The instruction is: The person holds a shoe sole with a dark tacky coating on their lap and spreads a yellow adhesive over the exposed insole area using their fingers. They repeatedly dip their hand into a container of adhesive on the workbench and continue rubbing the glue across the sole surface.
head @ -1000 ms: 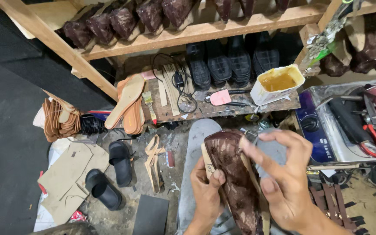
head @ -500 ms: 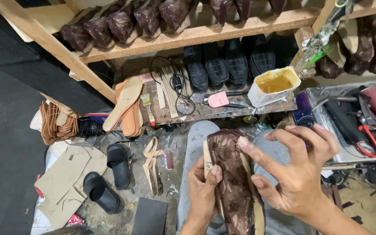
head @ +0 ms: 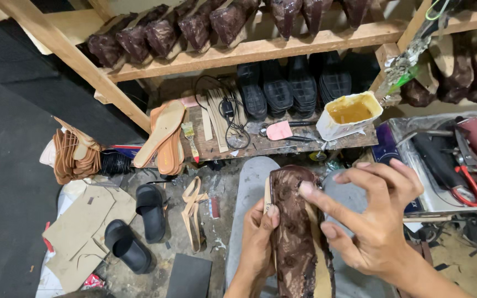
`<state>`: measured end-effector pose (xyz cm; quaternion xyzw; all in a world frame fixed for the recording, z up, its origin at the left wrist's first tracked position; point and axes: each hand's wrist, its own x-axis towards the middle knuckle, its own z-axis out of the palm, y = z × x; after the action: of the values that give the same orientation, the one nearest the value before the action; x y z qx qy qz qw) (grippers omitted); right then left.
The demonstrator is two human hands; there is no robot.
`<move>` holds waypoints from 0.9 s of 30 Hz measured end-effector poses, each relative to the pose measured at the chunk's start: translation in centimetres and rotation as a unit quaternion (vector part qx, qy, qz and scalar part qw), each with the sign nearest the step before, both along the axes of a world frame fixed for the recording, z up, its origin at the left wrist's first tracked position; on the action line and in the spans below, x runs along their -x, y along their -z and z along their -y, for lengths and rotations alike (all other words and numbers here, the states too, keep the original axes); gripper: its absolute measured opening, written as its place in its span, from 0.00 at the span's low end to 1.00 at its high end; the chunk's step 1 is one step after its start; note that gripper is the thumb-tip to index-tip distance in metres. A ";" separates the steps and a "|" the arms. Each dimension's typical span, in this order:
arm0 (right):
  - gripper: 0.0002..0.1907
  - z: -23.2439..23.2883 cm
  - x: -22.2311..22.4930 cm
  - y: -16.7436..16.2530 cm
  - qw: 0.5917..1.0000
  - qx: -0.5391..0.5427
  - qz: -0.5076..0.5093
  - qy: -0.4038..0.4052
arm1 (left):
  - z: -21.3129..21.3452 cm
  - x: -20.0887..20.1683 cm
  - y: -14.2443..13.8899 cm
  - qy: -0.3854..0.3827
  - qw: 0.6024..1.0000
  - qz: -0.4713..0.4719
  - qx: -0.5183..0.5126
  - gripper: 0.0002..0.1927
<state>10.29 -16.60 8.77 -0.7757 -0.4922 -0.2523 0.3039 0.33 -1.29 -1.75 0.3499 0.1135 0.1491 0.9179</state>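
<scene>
I see the left hand (head: pixel 258 243) clamped on the edge of the dark brown lace-covered shoe sole (head: pixel 293 232), steadying it upright on the lap. The right hand (head: pixel 376 221) is spread open — its fingertips (head: pixel 306 190) press the lace flat near the top.

Person, seen from above: left hand (head: pixel 258 243) and right hand (head: pixel 374 218), both bare, no gloves, rings or watch, forearms unsleeved entering at 6 o'clock, short trimmed nails, and grey trousers (head: pixel 252 182) on the legs running toward 12 o'clock.
</scene>
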 end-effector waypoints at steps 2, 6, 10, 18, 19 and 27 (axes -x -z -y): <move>0.21 -0.1 0.3 -1.0 1.000 0.019 -0.006 0.013 | -0.2 -0.4 1.6 -0.008 1.000 0.011 0.008 0.29; 0.20 1.6 -1.6 -2.0 0.963 -0.112 -0.194 -0.150 | -1.7 -1.3 6.9 0.066 0.994 0.086 0.018 0.32; 0.27 2.6 -9.1 0.5 0.908 -0.296 -0.248 -0.161 | -3.0 -1.7 12.4 0.047 0.993 -0.061 0.088 0.37; 0.21 -2.1 -22.9 10.4 0.971 0.125 -0.125 0.162 | -3.7 -2.2 14.6 0.038 0.992 -0.069 0.097 0.36; 0.22 -2.3 -23.4 11.5 0.969 0.154 -0.085 0.173 | -3.6 -2.1 14.0 0.011 0.996 -0.071 0.044 0.35; 0.28 -1.1 -21.9 10.9 0.963 0.166 -0.044 0.206 | -2.1 -1.1 6.5 -0.053 0.997 0.058 -0.024 0.18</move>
<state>32.16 -15.52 -2.15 -0.9103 -0.3426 -0.1899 0.1336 1.43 0.83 -8.26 0.3561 0.0743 0.2201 0.9051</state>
